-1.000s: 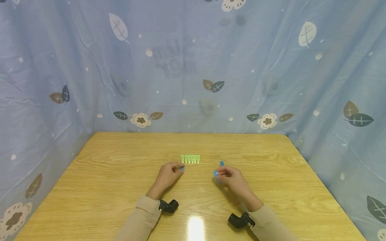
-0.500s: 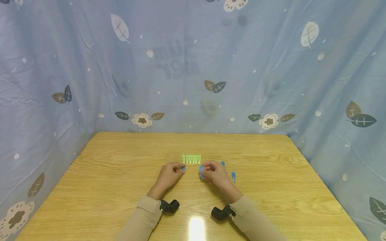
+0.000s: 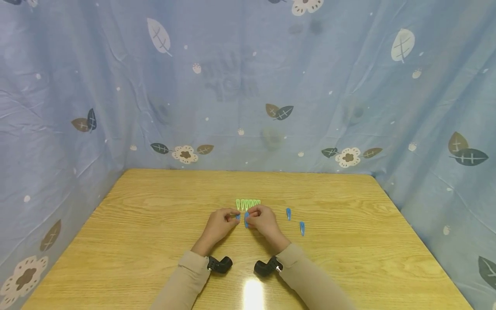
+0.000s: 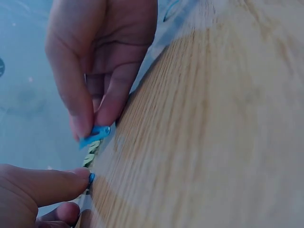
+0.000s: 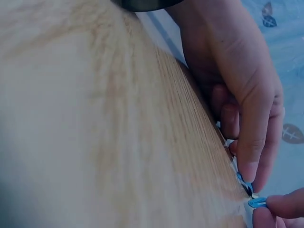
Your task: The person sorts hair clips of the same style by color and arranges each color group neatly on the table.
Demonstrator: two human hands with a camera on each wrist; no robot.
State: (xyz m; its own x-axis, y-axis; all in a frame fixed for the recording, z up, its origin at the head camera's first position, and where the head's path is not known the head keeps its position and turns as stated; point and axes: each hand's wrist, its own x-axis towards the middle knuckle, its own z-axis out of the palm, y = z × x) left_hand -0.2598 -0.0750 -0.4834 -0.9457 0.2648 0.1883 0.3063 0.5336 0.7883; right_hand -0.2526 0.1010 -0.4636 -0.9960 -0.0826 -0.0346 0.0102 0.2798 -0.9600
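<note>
Blue hair clip point(image 3: 246, 218) pinched in right hand point(image 3: 262, 220), low over desk point(image 3: 155, 224) just below green clip row point(image 3: 247, 203), likely to line it up. Left hand point(image 3: 218, 224) pinches another blue clip point(image 3: 237, 217) beside it. Two loose blue clips point(image 3: 295, 221) lie right.

A light wooden surface point(image 3: 155, 241) fills the lower half of the frame, its grain running left to right, with a bright glare spot at bottom centre. Behind it and along both sides hangs a blue curtain point(image 3: 232, 77), wrinkled, printed with leaves and cream flowers. Right of centre on the surface lie two loose blue hair clips point(image 3: 288, 213), one nearer the front edge, slightly apart from each other.
</note>
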